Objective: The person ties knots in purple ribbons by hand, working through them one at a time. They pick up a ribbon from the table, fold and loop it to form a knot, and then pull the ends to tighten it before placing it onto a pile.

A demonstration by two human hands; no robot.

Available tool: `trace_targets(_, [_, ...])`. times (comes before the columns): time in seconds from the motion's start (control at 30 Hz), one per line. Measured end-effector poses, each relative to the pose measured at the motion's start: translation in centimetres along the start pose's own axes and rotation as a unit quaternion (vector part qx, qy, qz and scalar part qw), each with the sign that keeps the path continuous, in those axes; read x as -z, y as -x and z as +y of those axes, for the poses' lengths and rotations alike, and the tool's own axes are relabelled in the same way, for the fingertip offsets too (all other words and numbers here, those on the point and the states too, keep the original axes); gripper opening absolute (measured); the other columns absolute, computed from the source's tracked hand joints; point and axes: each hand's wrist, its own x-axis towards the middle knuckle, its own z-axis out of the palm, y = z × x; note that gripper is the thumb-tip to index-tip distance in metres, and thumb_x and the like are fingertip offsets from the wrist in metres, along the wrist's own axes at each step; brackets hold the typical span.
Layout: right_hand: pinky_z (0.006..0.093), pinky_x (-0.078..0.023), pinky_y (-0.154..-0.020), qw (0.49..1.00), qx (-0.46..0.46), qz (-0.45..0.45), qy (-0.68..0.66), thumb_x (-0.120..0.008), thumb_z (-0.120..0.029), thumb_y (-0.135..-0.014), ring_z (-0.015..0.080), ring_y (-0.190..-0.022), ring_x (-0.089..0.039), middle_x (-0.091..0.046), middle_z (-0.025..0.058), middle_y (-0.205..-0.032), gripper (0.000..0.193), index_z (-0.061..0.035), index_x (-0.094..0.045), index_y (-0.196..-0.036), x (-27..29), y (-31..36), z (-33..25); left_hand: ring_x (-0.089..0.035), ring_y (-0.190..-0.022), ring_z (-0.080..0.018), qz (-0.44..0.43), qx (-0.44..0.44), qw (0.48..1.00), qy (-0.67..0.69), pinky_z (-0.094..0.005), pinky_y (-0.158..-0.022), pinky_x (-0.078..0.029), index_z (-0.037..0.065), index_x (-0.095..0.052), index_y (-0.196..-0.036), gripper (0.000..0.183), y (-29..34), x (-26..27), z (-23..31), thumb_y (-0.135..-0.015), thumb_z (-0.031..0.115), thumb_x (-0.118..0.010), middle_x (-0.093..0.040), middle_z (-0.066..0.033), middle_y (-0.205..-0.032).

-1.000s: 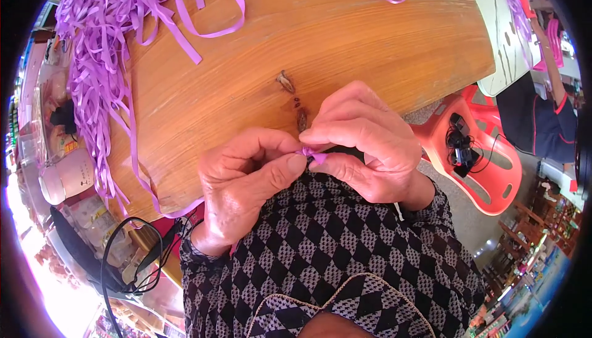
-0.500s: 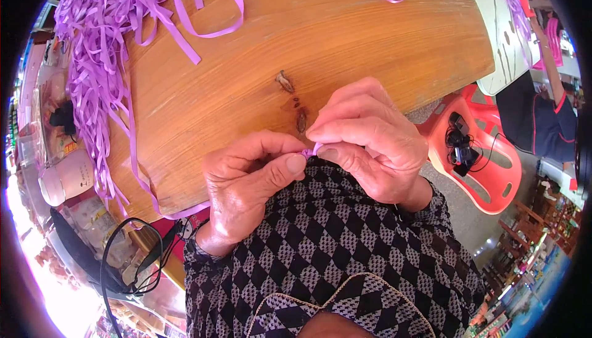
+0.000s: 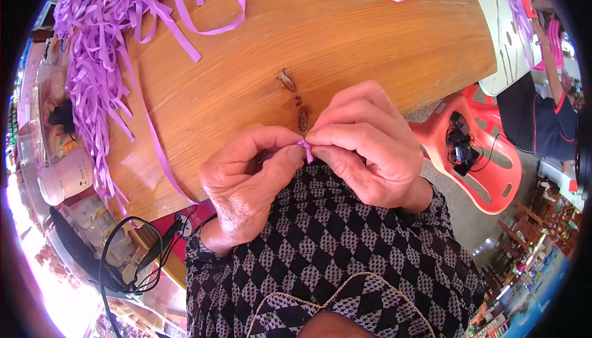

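Just past the table's near edge, my two hands meet over my lap. My left hand [image 3: 246,178] pinches a purple ribbon [image 3: 308,151] between thumb and forefinger. My right hand [image 3: 369,147] is closed in a pinch at the same spot, its thumb and forefinger touching the ribbon. Between the fingertips the ribbon shows a small knotted bunch with a short end hanging down. A long strip of it runs from the heap of purple ribbon [image 3: 92,48] at the far left, across the table toward my left wrist. The fingertips partly cover the knot.
The wooden table [image 3: 382,48] spreads ahead. A red plastic chair [image 3: 493,171] on the right holds a black device with cables [image 3: 459,147]. At the left are a pinkish-white cylinder [image 3: 65,176] and a black cable [image 3: 117,233]. Another person's arm [image 3: 549,61] is at far right.
My fingertips have drawn closer together, and a short ribbon end now hangs below the knot. The long strip at left has shifted rightward and straightened.
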Motion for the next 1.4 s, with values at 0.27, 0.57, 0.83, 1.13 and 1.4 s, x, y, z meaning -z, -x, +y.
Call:
trace_targets(0.27, [0.0311, -0.043, -0.058, 0.989, 0.076, 0.044, 0.120, -0.065, 0.010, -0.056, 0.0264, -0.068, -0.054, -0.058, 0.0093, -0.073, 0.023, 0.0020, -0.059, -0.076, -0.9, 0.3, 0.1, -0.051, -0.068, -0.0053, 0.006, -0.025, 0.997, -0.077, -0.0177, -0.060, -0.041, -0.002, -0.062, -0.086, 0.007, 0.0, -0.1, 0.2, -0.079, -0.005, -0.062, -0.060, -0.0017, -0.077])
trace_targets(0.57, [0.0307, -0.042, -0.056, 0.988, 0.074, 0.069, 0.119, -0.060, 0.011, -0.050, 0.0254, -0.067, -0.053, -0.057, 0.0075, -0.072, 0.025, 0.0006, -0.058, -0.073, -1.6, 0.4, 0.0, -0.052, -0.063, -0.0065, 0.013, 0.015, 0.999, -0.041, -0.0186, -0.057, -0.040, -0.003, -0.063, -0.078, 0.002, -0.6, -0.1, 0.1, -0.077, -0.004, -0.061, -0.060, -0.0014, -0.071])
trace_targets(0.83, [0.0304, -0.043, -0.057, 0.990, 0.061, 0.071, 0.102, -0.060, 0.012, -0.048, 0.0254, -0.068, -0.054, -0.058, 0.0072, -0.072, 0.027, 0.0006, -0.059, -0.073, -1.8, 0.5, 0.5, -0.056, -0.065, -0.0076, 0.023, 0.108, 0.994, 0.026, -0.0198, -0.061, -0.046, -0.004, -0.062, -0.076, 0.002, -1.2, -0.1, 0.8, -0.078, -0.004, -0.060, -0.061, -0.0040, -0.072])
trace_targets(1.13, [0.0303, -0.042, -0.057, 0.991, 0.069, 0.058, 0.097, -0.060, 0.011, -0.048, 0.0253, -0.068, -0.054, -0.058, 0.0078, -0.070, 0.027, 0.0014, -0.059, -0.073, -2.1, 0.3, 0.6, -0.045, -0.059, -0.0019, -0.009, 0.052, 0.986, -0.156, -0.0157, -0.053, -0.035, -0.001, -0.062, -0.073, 0.002, -1.4, 0.4, 1.3, -0.074, -0.002, -0.063, -0.055, 0.0027, -0.067])
trace_targets(1.4, [0.0300, -0.042, -0.057, 0.990, 0.074, 0.076, 0.088, -0.060, 0.010, -0.049, 0.0252, -0.068, -0.054, -0.058, 0.0076, -0.070, 0.026, 0.0012, -0.059, -0.072, -2.4, 0.1, 0.5, -0.049, -0.056, -0.0058, 0.032, 0.063, 0.993, 0.092, -0.0188, -0.050, -0.037, -0.003, -0.062, -0.070, 0.005, -1.4, 0.2, -0.2, -0.070, -0.006, -0.058, -0.060, -0.0026, -0.068])
